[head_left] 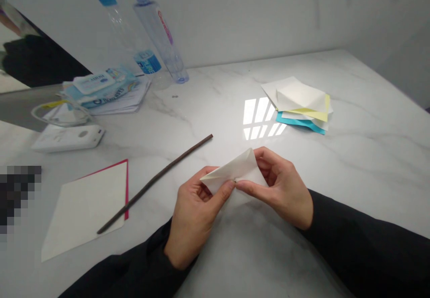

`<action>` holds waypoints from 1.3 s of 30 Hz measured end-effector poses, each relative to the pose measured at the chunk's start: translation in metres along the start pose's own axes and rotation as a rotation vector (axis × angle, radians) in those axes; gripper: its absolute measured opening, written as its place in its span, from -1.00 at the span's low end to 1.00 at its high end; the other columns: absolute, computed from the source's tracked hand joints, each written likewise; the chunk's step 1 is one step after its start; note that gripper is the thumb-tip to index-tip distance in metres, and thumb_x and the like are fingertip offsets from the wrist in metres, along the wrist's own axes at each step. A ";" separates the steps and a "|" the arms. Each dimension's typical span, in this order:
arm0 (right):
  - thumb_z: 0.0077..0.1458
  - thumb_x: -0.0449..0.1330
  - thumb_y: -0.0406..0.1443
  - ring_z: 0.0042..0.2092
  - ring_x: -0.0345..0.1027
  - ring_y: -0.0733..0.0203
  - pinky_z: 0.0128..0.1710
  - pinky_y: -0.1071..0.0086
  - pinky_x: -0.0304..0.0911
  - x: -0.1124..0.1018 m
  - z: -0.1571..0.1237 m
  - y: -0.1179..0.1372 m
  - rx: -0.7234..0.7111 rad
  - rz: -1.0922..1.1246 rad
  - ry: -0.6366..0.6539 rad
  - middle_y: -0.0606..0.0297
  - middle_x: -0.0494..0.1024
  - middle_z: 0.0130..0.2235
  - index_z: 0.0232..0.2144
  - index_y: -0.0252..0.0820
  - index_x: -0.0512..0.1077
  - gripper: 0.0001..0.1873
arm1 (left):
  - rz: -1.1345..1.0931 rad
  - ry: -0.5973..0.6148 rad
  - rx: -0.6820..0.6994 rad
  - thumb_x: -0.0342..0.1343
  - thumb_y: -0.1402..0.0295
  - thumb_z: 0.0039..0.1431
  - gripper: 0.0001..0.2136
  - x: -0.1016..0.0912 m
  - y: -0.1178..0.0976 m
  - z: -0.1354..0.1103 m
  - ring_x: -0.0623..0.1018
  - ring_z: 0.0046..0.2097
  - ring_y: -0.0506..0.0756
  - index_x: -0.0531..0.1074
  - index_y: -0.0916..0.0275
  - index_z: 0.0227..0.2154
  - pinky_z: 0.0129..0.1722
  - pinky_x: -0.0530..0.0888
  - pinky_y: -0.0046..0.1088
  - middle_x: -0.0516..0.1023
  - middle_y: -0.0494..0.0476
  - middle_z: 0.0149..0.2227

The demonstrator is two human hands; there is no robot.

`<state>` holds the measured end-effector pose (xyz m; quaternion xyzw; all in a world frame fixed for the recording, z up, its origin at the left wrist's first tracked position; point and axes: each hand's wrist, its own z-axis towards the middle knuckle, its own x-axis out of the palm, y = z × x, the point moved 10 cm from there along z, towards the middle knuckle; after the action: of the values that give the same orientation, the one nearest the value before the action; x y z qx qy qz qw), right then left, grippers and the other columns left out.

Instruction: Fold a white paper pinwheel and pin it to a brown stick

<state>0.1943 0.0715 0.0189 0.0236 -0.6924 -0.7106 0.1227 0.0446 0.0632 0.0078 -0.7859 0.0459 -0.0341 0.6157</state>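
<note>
The left hand (196, 215) and right hand (280, 186) are each closed narrowly on a folded paper (231, 170), a white triangular piece held between them over the marble table (366, 163). The left thumb (223, 192) lies along its lower edge, and the right thumb (247, 187) almost meets it, while the right fingers curl behind the paper's upper corner. Just left of the left hand lies a thin stick (157, 181), its near end resting across a white card (83, 210) (red shows along two edges). Farther off, to the right, sits a stack (298, 103) of white, yellow and blue papers. Two plastic bottles (157, 33) lie at the far left, beside a wipes packet (101, 87).
</note>
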 end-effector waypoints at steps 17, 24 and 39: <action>0.10 0.41 -0.24 -0.20 0.49 0.21 -0.16 0.32 0.45 0.000 0.005 -0.003 0.030 -0.021 0.035 0.31 0.59 -0.27 -0.25 -0.18 0.49 -0.78 | -0.021 0.017 -0.025 0.40 0.26 0.10 -0.82 0.006 -0.004 -0.003 0.45 -0.45 -0.02 0.56 0.22 -0.36 -0.44 0.40 -0.57 0.51 -0.04 -0.46; 0.06 0.44 -0.30 -0.03 0.43 0.06 -0.11 0.19 0.44 -0.020 -0.007 0.035 -0.282 -0.453 -0.230 0.19 0.52 -0.03 0.04 -0.04 0.44 -0.51 | -0.171 0.095 -0.134 0.33 0.22 0.21 -0.78 0.010 0.019 -0.003 0.56 -0.28 0.07 0.48 0.18 -0.18 -0.21 0.52 -0.43 0.57 0.03 -0.30; 0.20 0.37 -0.32 -0.25 0.34 0.17 -0.25 0.28 0.41 0.008 -0.014 0.063 -0.588 -0.734 -0.077 0.28 0.55 -0.35 -0.28 -0.03 0.65 -0.94 | -0.297 0.143 -0.131 0.32 0.29 0.23 -0.73 0.018 0.017 -0.003 0.63 -0.07 0.16 0.53 0.18 -0.04 -0.01 0.51 -0.33 0.67 0.13 -0.07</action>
<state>0.1982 0.0552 0.0815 0.2044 -0.4115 -0.8735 -0.1610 0.0618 0.0545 -0.0078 -0.8179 -0.0250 -0.1775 0.5467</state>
